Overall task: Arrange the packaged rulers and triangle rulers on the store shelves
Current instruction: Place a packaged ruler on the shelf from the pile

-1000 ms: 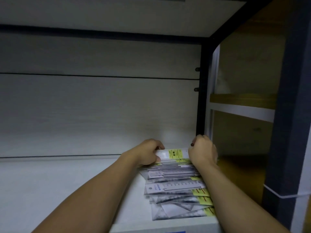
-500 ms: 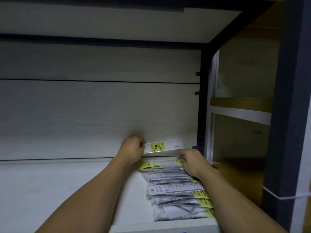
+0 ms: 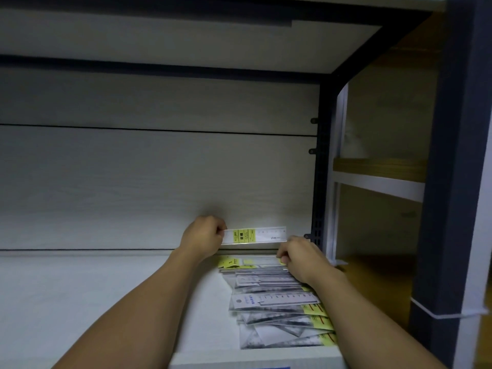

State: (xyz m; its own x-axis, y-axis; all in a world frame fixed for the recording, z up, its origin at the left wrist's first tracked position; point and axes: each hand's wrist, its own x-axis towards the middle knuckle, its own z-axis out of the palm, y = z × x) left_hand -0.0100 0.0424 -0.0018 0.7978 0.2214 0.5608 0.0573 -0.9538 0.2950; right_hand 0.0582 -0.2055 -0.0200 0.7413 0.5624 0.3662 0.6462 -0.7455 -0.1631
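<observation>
Right, I'm mid-placement: my left hand has its fingers curled tight, pinching the left end of a clear packaged straight ruler with a yellow label, held level against the pale wood-grain back panel, above the far end of the row. My right hand rests just below, fingers bent down onto the overlapping row of clear-bagged rulers and triangle rulers on the white shelf board; whether they pinch a pack, I can't tell. Next, I reckon, lower it behind those fingertips, keeping the row square.
</observation>
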